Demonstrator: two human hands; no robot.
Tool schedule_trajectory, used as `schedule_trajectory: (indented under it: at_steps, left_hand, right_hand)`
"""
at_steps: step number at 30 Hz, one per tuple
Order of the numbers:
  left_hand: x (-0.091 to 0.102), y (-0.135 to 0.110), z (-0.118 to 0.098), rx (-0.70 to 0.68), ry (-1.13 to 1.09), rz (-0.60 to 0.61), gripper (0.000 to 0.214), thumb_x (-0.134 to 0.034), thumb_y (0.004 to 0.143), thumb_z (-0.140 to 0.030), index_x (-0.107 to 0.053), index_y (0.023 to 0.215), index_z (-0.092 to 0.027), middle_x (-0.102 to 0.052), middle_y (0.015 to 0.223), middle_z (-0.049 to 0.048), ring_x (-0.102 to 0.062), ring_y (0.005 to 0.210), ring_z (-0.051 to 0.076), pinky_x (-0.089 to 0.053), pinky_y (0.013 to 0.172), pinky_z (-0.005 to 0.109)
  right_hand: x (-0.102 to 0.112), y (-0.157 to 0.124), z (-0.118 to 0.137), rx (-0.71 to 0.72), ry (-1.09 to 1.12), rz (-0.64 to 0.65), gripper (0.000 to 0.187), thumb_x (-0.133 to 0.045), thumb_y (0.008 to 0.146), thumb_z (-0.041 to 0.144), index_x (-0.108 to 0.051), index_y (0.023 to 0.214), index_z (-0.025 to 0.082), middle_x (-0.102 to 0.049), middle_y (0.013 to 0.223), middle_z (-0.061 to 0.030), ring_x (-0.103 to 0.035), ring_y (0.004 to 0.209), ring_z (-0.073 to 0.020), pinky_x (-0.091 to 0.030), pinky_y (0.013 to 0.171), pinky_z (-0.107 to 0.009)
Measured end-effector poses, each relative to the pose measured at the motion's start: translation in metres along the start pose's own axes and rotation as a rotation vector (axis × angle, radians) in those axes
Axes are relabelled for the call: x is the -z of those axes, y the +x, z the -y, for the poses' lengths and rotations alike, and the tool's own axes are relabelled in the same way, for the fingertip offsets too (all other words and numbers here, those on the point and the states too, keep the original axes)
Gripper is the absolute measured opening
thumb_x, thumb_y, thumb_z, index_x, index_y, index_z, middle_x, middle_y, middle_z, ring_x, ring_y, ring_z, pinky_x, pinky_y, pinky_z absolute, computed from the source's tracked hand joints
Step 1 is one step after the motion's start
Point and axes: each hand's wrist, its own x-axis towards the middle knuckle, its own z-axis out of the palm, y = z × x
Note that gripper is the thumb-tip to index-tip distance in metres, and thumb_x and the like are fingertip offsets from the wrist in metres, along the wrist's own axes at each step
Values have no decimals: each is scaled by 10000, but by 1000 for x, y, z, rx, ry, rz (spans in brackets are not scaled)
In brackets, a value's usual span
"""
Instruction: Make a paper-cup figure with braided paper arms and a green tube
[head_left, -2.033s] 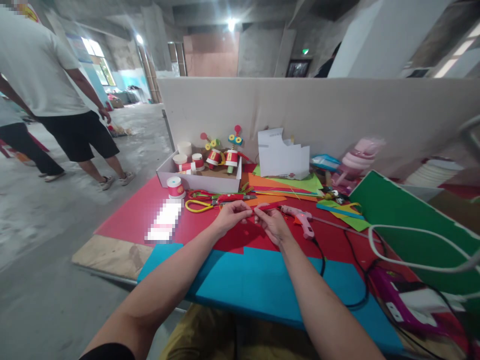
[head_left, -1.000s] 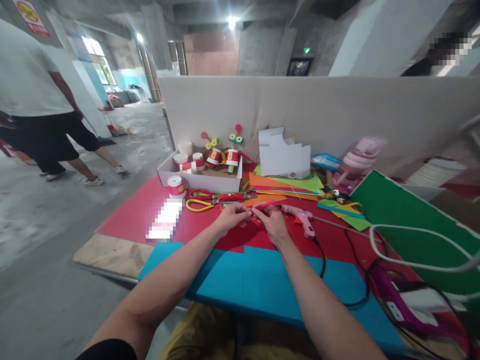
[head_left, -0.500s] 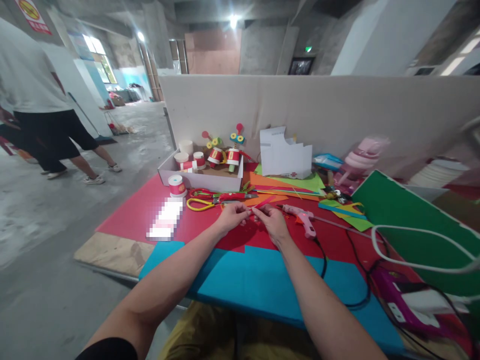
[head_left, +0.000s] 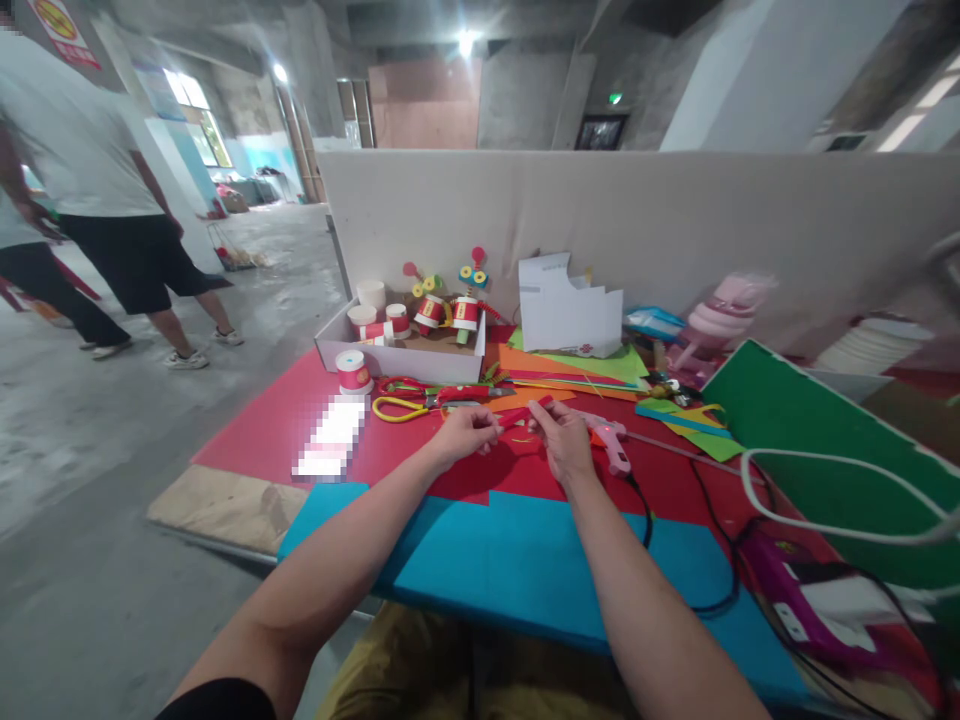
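Note:
A narrow red paper strip [head_left: 515, 417] stretches between my two hands, just above the red table covering. The fingertips of my left hand [head_left: 468, 434] pinch its left end. My right hand [head_left: 564, 436] is closed on the strip farther along, and a short piece of red sticks out beyond the fingers. A pink hot glue gun [head_left: 613, 445] lies right of my right hand, its nozzle hidden behind the hand. Beyond my left hand are yellow-handled scissors [head_left: 401, 408] and a red-handled tool [head_left: 469, 393].
A white box [head_left: 405, 360] holds paper cups and two cup figures; another paper cup [head_left: 352, 372] stands in front. Coloured paper sheets [head_left: 570, 370] lie at the back. A green board [head_left: 832, 450] and a purple box [head_left: 810, 600] are on the right. Two people stand at far left.
My right hand has slid right along the strip, away from my left hand, so more red shows between them. At far left, the people have shifted to the right.

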Motion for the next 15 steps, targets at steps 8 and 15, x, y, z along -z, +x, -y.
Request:
schedule_trajectory:
  at_steps: [8,15]
  left_hand:
    - [0,-1,0,8,-2,61,251,-708,713,-342,-567,679,-138,-583,563,-19,-518,455,57,-456,484,183]
    - [0,0,-1,-23,-61,3,280,-710,714,-366,-552,677,-138,-588,569,-15,-512,450,55,-426,475,177]
  right_hand:
    - [4,3,0,33,33,-91,317,-787,625,462,-611,696,207,-544,552,54,-485,495,-97,-404,492,-236]
    - [-4,-2,3,-60,84,47,354,-791,623,486,-612,762,215,-578,632,41,-514,534,-98,-448,538,-237]
